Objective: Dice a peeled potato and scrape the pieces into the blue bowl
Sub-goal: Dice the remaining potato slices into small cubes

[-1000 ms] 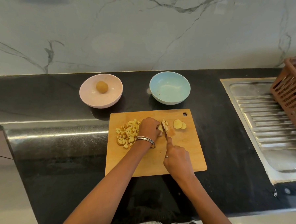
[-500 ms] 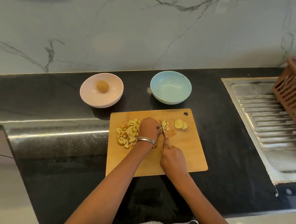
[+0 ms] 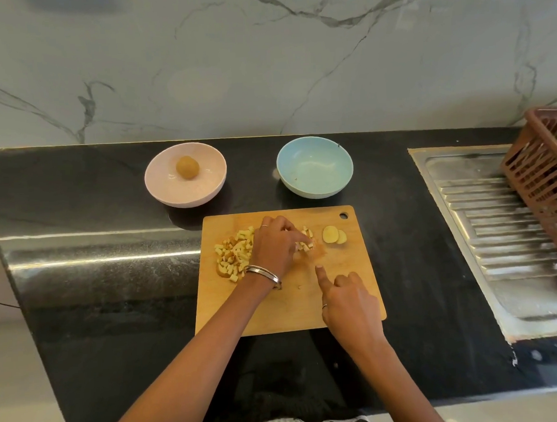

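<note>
Potato: diced pile (image 3: pixel 234 255) centre-left of frame on board (image 3: pixel 338 272); small cut cluster (image 3: pixel 306 240) at centre, two slices (image 3: pixel 335 235) just right. Left hand (image 3: pixel 274 249) over cluster, fingers curled onto pieces. Right hand (image 3: pixel 349 300) lower centre, gripping knife, index finger straight along spine; blade blurred, barely visible. Blue bowl (image 3: pixel 314 167) above board, no dice in it yet.

Judgement: tuck left fingertips back, short straight cuts, then dice slices. Board flat, wooden; bowl smooth, rounded; dice pale, blocky.
</note>
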